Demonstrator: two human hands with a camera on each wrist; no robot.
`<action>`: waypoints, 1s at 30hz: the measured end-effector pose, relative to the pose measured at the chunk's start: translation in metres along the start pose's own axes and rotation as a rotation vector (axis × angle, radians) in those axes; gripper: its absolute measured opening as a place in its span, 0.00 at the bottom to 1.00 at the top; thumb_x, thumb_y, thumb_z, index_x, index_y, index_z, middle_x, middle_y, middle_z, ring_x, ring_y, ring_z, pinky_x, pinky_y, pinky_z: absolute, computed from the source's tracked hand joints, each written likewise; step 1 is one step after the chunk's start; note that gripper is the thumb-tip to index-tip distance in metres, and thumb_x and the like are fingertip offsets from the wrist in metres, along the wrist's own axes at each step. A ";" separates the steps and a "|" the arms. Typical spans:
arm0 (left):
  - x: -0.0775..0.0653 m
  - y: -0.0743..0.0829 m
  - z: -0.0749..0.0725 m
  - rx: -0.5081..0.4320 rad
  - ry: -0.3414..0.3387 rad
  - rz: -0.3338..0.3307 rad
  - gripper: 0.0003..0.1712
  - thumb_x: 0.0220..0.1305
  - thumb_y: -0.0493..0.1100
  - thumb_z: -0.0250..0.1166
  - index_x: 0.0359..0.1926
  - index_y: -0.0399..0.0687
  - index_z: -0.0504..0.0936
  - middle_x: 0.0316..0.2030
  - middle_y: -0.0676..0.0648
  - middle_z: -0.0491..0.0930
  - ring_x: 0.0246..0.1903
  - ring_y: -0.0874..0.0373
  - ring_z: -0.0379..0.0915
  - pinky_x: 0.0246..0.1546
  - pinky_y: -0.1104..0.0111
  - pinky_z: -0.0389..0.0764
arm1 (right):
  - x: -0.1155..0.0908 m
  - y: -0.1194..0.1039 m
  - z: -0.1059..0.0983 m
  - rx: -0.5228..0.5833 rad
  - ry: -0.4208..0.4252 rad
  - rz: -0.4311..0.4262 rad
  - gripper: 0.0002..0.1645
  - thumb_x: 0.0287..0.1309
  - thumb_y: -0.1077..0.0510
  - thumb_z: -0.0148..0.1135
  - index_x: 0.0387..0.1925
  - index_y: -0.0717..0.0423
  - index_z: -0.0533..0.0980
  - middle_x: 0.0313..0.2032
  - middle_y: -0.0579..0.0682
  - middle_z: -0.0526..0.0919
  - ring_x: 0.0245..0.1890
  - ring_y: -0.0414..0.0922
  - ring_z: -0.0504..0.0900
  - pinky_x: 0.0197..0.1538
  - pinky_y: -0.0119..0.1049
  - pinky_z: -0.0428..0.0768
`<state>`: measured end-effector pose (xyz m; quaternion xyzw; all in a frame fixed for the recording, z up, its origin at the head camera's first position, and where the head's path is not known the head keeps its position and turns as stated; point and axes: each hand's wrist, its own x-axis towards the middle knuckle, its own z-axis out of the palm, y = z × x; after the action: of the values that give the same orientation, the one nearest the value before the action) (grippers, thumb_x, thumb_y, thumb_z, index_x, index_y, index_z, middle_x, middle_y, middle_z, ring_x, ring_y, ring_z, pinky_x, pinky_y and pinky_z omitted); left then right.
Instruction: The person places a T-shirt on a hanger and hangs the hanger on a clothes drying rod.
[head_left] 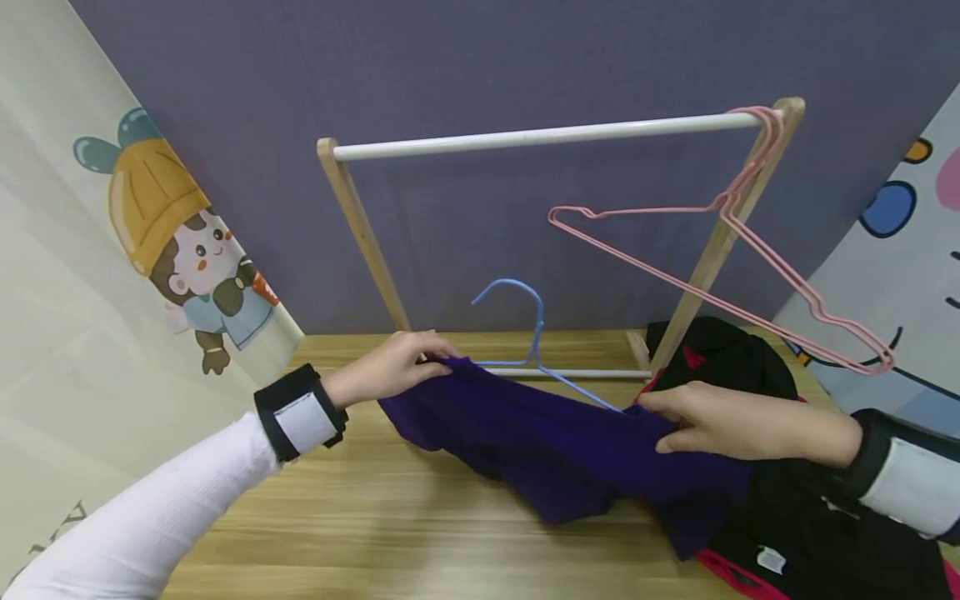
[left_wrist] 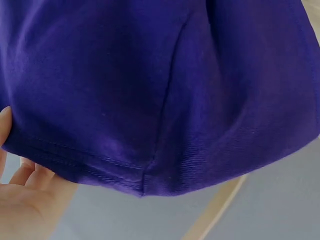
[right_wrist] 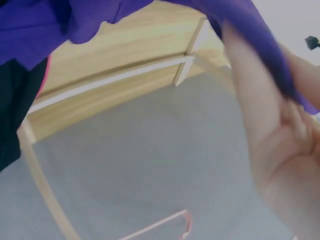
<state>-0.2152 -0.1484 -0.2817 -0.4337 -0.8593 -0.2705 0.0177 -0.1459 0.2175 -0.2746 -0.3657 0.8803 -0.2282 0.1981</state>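
A purple garment (head_left: 540, 450) stretches between the two hands above the tabletop, its lower folds hanging loose. My left hand (head_left: 397, 362) pinches its upper left edge. Stitching runs along the hem (left_wrist: 107, 165) beside the thumb and fingers in the left wrist view. At the opposite end, my right hand (head_left: 738, 421) grips the upper right edge, with cloth (right_wrist: 272, 55) between thumb and fingers in the right wrist view. A blue hanger (head_left: 539, 321) stands hook up behind the upper edge; the cloth hides its lower part.
Behind the garment stands a rack with a white rail (head_left: 540, 137) and wooden legs (head_left: 367, 233). Pink hangers (head_left: 752, 171) hang at the rail's right end. Black clothes with red trim (head_left: 847, 533) lie at the right on the wooden tabletop (head_left: 360, 533).
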 end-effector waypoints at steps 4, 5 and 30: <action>0.002 -0.004 -0.004 -0.009 -0.008 -0.011 0.11 0.55 0.31 0.60 0.41 0.39 0.80 0.36 0.47 0.78 0.37 0.57 0.75 0.37 0.67 0.74 | 0.000 -0.012 0.006 0.206 -0.131 0.077 0.36 0.55 0.56 0.57 0.57 0.75 0.58 0.27 0.44 0.73 0.17 0.35 0.73 0.26 0.29 0.74; 0.002 -0.005 -0.005 -0.006 -0.006 -0.011 0.11 0.55 0.31 0.60 0.41 0.40 0.80 0.35 0.47 0.78 0.37 0.57 0.74 0.37 0.67 0.74 | 0.001 -0.014 0.008 0.256 -0.151 0.075 0.35 0.55 0.56 0.57 0.58 0.73 0.58 0.27 0.45 0.74 0.17 0.35 0.73 0.25 0.30 0.75; 0.026 -0.014 -0.059 0.016 0.286 -0.142 0.11 0.58 0.37 0.59 0.43 0.43 0.80 0.42 0.45 0.77 0.45 0.54 0.70 0.46 0.60 0.68 | 0.038 -0.069 0.014 0.687 -0.116 -0.261 0.14 0.58 0.62 0.53 0.44 0.67 0.67 0.31 0.53 0.82 0.27 0.45 0.82 0.24 0.44 0.77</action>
<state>-0.2543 -0.1640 -0.2305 -0.3286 -0.8787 -0.3231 0.1242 -0.1256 0.1423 -0.2550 -0.3996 0.6856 -0.5125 0.3280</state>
